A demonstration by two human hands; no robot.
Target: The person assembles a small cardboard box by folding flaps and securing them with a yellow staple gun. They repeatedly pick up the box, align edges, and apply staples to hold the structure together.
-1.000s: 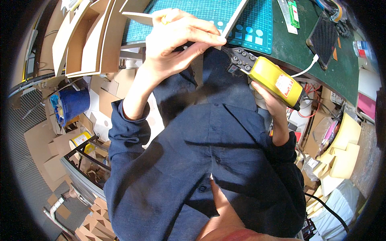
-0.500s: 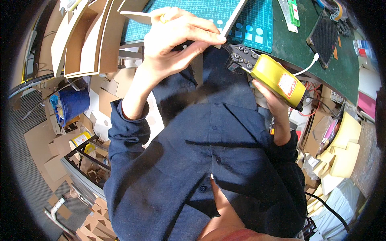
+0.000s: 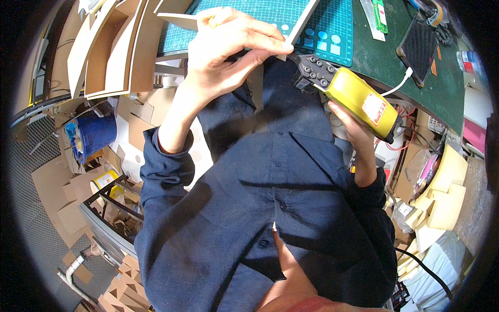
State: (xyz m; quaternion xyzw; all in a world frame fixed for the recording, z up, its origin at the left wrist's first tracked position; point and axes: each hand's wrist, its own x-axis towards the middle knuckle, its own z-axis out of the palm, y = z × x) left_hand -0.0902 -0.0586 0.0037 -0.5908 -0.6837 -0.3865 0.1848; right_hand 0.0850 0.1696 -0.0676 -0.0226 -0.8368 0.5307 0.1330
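Observation:
In the upper middle, my left hand pinches a thin pale board by its lower edge between thumb and fingers. Another flat grey-beige piece juts out to the left behind that hand; I cannot tell whether both are one part. My right hand is wrapped round a yellow tool, its fingers mostly hidden beneath the body. The tool's black metal head carries several bolts. Its narrow tip lies close to the board's lower corner, just beside my left fingertips; whether they touch is unclear.
A teal cutting mat lies on the green table. To its right are a black device with a white cable and a green-and-white package. Open cardboard boxes stand left, above a blue bin.
The yellow tool has shifted very slightly to the right with my right hand. My left hand keeps its pinch on the board, nearly still.

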